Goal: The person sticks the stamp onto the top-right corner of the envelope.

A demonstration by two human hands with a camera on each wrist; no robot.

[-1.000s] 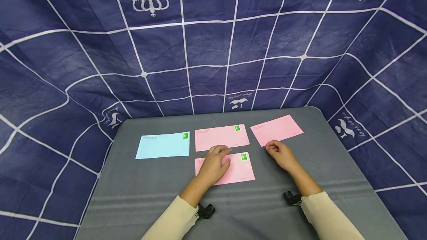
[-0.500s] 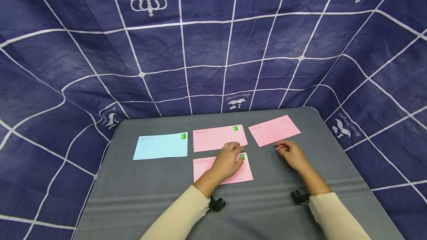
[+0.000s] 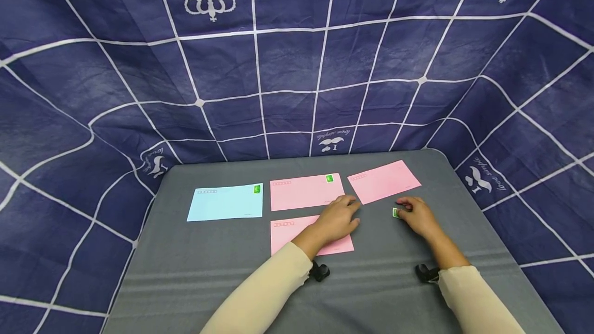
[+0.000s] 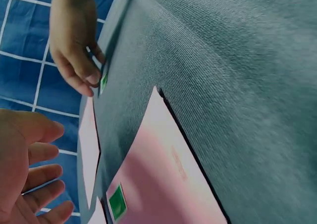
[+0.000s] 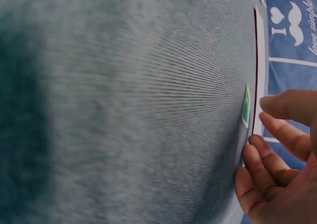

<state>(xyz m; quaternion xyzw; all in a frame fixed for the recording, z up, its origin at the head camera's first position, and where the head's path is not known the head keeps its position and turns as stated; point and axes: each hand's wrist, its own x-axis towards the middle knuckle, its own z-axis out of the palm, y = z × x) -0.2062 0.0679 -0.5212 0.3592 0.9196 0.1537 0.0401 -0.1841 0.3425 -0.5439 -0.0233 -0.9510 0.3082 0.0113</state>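
A small green stamp [image 3: 396, 212] lies on the grey cloth just left of my right hand [image 3: 419, 218]. In the right wrist view a narrow gap shows between this stamp [image 5: 246, 106] and the thumb; the fingers are loosely bent and hold nothing. My left hand [image 3: 337, 218], fingers relaxed, hovers over the right part of the near pink envelope [image 3: 287, 236] and hides its stamp in the head view. That stamp [image 4: 118, 202] shows in the left wrist view. Behind the right hand lies a tilted pink envelope [image 3: 385, 180], which bears no stamp.
A light blue envelope [image 3: 225, 204] with a green stamp lies at the left. Another stamped pink envelope [image 3: 303, 193] lies at the back middle. Grey cloth covers the table [image 3: 185, 272], and a blue curtain [image 3: 287, 61] with white lines surrounds it.
My left hand has moved right across the near envelope. The right hand has drawn right, away from the tilted envelope's corner, and a stamp now shows beside its fingers.
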